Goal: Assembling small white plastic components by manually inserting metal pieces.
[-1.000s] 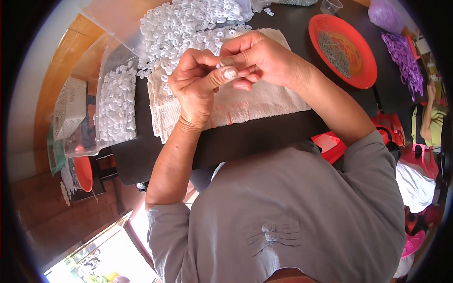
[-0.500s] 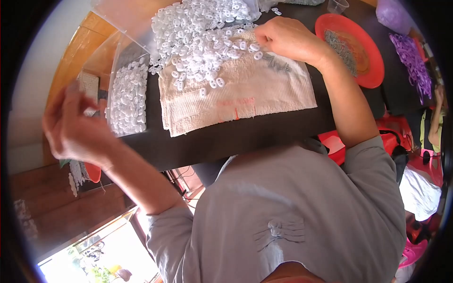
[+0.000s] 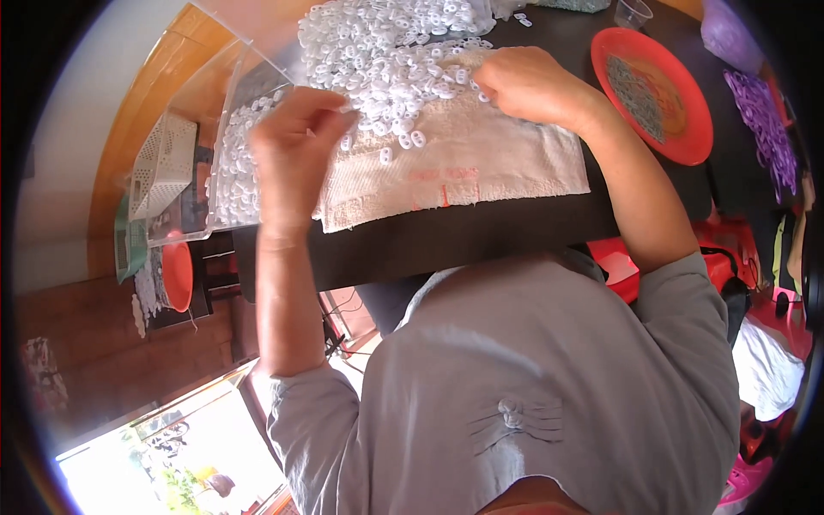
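Observation:
Small white plastic pieces with two holes (image 3: 378,86) lie heaped on a folded beige cloth (image 3: 455,163) on the dark table. My left hand (image 3: 296,142), slightly blurred, is at the heap's left edge. Its thumb and forefinger are drawn together, with something white by the tips; whether it is held is unclear. My right hand (image 3: 534,84) rests over the cloth at the heap's right side. Its fingers are curled closed, pointing at the nearest pieces, and whatever they hold is hidden. A few loose pieces lie nearer me on the cloth.
A clear plastic box (image 3: 221,193) with more white pieces stands at the left. To the right lie a red plate (image 3: 682,107) of thin grey metal bits and a bundle of purple strips (image 3: 760,124). A clear cup (image 3: 633,14) is at the back. The table's front edge (image 3: 463,240) is near my body.
My left hand has swung right, from out beyond the clear box to the heap's edge, and its fingers have closed together. My right hand stays beside the heap with little change.

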Demonstrator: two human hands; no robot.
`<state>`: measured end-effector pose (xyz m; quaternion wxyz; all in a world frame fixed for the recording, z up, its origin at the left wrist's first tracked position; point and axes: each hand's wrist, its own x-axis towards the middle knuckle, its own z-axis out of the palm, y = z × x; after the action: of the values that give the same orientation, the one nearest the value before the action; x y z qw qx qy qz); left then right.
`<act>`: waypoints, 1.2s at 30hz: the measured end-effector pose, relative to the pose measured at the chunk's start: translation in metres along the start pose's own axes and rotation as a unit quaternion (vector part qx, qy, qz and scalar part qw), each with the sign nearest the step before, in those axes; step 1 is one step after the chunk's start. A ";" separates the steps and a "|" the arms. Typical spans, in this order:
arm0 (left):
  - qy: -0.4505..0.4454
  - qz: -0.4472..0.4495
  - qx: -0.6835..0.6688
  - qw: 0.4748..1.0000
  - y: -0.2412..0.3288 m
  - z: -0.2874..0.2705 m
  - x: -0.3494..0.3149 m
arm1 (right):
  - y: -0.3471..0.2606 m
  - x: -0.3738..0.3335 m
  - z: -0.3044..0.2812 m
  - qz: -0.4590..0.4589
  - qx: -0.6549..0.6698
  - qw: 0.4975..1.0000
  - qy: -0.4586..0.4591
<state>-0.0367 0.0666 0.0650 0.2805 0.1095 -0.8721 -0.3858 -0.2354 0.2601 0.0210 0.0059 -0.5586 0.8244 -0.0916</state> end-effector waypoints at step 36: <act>-0.143 -0.305 -0.448 0.828 0.001 0.059 0.006 | -0.022 0.002 -0.002 -0.058 0.515 0.852 0.078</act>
<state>-0.0748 0.1009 0.0362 0.0386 0.1754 -0.5560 -0.8116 -0.2163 0.2505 0.0269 0.2233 -0.5136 0.6231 -0.5460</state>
